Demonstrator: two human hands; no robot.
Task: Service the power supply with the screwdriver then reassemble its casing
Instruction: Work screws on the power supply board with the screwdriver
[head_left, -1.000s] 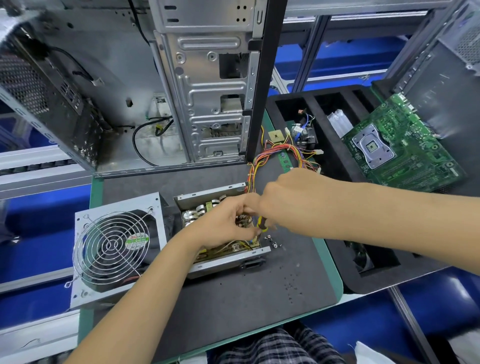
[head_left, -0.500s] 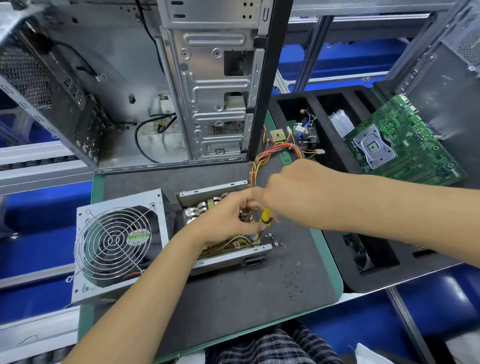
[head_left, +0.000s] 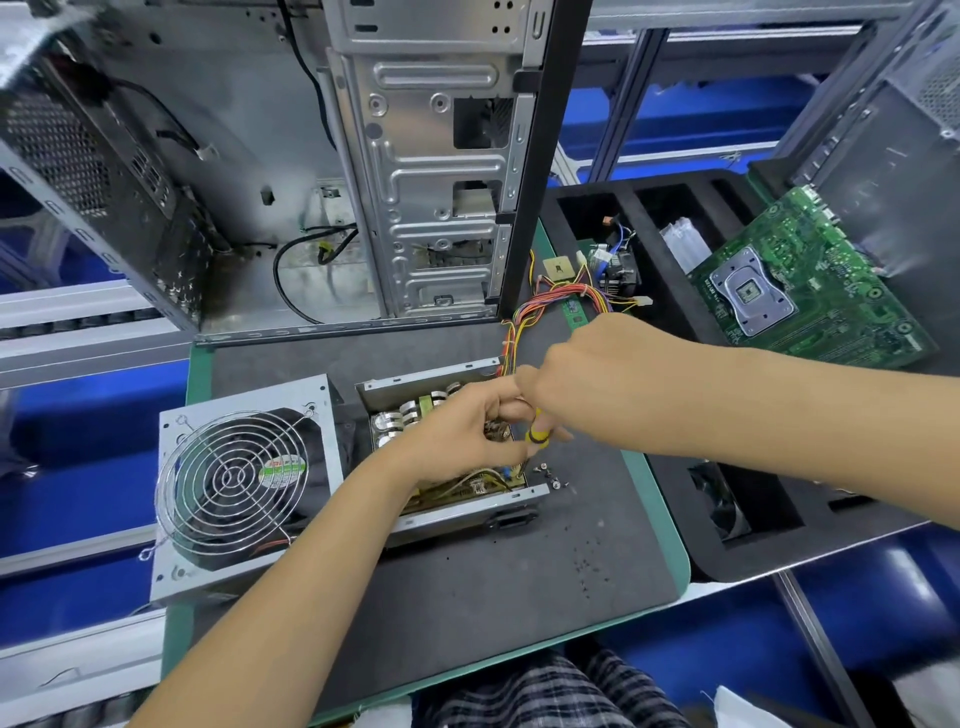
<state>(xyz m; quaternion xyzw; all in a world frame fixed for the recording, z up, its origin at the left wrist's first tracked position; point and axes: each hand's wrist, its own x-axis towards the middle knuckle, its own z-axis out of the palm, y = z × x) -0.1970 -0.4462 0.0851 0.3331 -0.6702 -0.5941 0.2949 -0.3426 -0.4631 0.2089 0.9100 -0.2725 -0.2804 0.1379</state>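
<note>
A: Where is the power supply (head_left: 457, 467) being kept?

B: It is being worked on in the middle of the dark mat (head_left: 467, 587) on the counter, with its top off and its inner parts laid bare. Its cover (head_left: 244, 483) — the piece with the round wire fan guard — is lying just beside it on the left.

A: And the hands?

B: The left hand (head_left: 462, 441) is being held over the open box, its fingers curled down among the parts; what they are pinching cannot be told. The right hand (head_left: 587, 384) is being held just above and to the right, touching the left one, and its fingers are clenched around the screwdriver (head_left: 537, 434), of which only the yellow and black handle end is being shown below the fist.

A: Anything loose nearby?

B: A few small screws (head_left: 548, 475) are lying on the mat, just off the box's right corner. A bundle of coloured wires (head_left: 540, 312) is being led from the box's far corner toward the black foam tray (head_left: 670, 374) on the right — a green circuit board (head_left: 800, 286) is resting on that tray. An open computer case (head_left: 322, 156) is standing behind the mat.
</note>
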